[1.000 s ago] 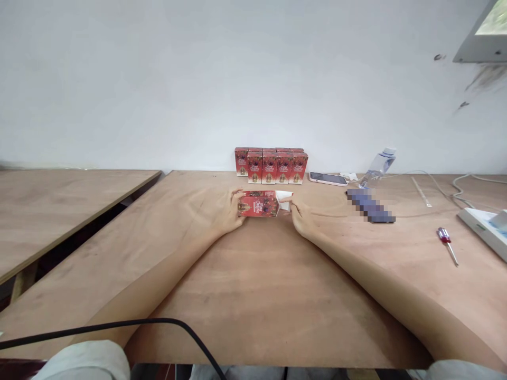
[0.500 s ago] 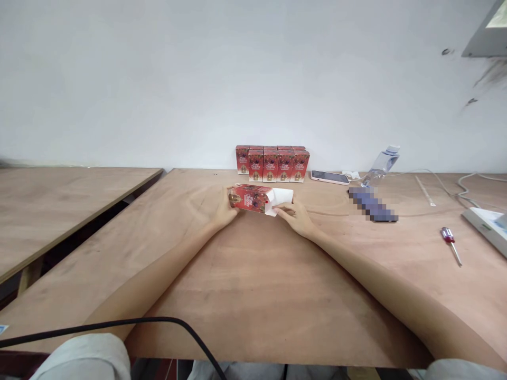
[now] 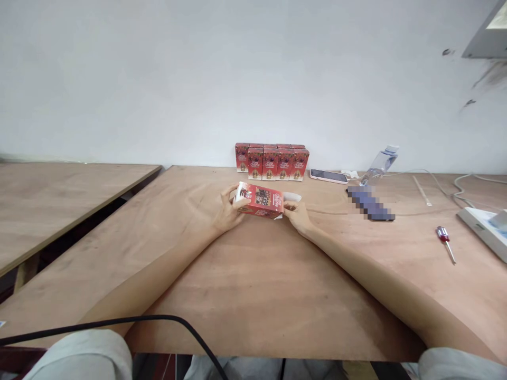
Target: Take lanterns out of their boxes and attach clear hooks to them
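A small red printed carton (image 3: pixel 262 199) lies on its side between both hands, just above the wooden table (image 3: pixel 253 295). My left hand (image 3: pixel 228 210) grips its left end, where a white flap shows. My right hand (image 3: pixel 298 215) holds the right end, fingers on the white open flap. Behind it, a row of several matching red cartons (image 3: pixel 271 162) stands upright against the white wall.
A phone (image 3: pixel 329 176) lies right of the carton row, with a plastic bottle (image 3: pixel 379 164), a blurred dark object (image 3: pixel 371 205), a red-handled screwdriver (image 3: pixel 446 242), white cables (image 3: pixel 443 184) and a white device (image 3: pixel 484 226) further right. A black cable (image 3: pixel 119 324) crosses the near edge. A second table (image 3: pixel 51 200) stands left.
The carton has turned in my hands: its left end now shows a white flap and the box tilts the other way. My right hand has closed in on the right flap.
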